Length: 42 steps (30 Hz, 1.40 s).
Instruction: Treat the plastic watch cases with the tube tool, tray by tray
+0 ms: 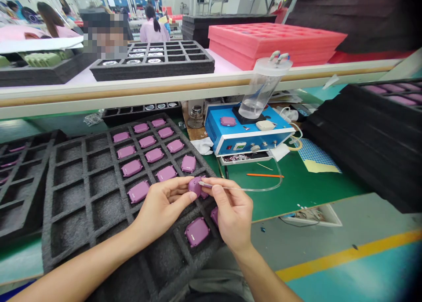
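Between thumb and fingers, my left hand (166, 205) grips a small purple watch case (194, 186), raised above the black foam tray (105, 214). My right hand (234, 209) is closed around a slim dispensing pen (207, 185), whose tip meets or nearly meets the case's edge. From the pen a clear tube (263, 189) curves back to a blue dispenser box (250, 135). More purple watch cases (197, 231) of the same kind lie in the tray's compartments, while several compartments on the left hold none. The case's far side is hidden.
A clear cylinder (262, 89) stands on the dispenser. An orange stick (265, 175) lies on the green mat. Overhead runs a shelf (148, 91) carrying black trays and red foam (263, 42). Dark foam trays (365, 135) are stacked at right. People (153, 27) sit in the background.
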### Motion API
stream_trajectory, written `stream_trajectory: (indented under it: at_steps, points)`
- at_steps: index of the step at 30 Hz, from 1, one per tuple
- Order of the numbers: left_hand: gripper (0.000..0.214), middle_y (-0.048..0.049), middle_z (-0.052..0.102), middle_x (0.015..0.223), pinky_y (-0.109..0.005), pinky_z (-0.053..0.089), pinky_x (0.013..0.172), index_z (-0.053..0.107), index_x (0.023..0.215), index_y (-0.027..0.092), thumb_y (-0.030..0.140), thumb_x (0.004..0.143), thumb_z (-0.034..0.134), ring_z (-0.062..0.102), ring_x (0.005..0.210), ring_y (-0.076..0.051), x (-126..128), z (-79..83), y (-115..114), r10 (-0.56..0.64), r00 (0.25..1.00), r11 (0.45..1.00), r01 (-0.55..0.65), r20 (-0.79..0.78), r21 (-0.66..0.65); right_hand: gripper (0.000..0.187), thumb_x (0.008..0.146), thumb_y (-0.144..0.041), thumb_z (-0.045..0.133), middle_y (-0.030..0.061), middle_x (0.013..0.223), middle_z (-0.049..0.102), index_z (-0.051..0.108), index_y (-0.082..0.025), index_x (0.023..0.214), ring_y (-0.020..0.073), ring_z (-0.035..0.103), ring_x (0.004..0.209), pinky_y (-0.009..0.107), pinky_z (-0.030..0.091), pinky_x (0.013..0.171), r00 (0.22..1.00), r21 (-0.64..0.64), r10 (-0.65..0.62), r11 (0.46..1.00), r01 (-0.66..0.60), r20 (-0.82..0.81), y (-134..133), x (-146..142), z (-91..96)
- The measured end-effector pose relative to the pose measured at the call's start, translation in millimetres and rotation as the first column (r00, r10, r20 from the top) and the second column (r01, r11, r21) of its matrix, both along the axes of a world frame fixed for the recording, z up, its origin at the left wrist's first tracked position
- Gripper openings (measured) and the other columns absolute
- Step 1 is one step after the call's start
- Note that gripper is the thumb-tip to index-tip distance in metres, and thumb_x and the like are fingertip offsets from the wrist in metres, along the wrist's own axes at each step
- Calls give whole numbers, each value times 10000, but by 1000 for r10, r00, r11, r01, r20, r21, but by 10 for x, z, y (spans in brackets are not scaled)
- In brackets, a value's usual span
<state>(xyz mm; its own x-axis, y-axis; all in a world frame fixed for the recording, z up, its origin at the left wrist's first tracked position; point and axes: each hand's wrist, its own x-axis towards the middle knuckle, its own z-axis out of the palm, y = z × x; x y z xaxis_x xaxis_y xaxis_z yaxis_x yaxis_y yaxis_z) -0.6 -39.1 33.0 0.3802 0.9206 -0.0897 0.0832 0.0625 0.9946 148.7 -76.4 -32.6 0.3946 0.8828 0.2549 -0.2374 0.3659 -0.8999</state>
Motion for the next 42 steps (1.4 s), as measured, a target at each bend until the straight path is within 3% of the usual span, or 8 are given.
stream_trajectory:
  at_steps: [35, 42]
  points:
    - [356, -88, 821, 1095, -377, 649, 963, 782, 1152, 141, 276, 824, 809, 793, 1023, -264, -10, 6, -11, 12, 1000, 1000, -12, -1, -5, 165, 974, -352, 692, 68, 1038, 807, 789, -222, 1005, 203, 786, 931, 334, 665, 863, 1000, -11, -12, 1000, 12, 25, 1, 7, 11]
    - [342, -77, 821, 1101, -316, 653, 933, 780, 1158, 142, 258, 837, 800, 796, 1011, -234, -11, -1, -13, 8, 1000, 1000, -8, -3, 3, 148, 976, -339, 693, 58, 1033, 808, 790, -231, 1005, 188, 786, 926, 304, 663, 858, 1000, -3, -2, 1000, 2, 16, 8, 4, 12]
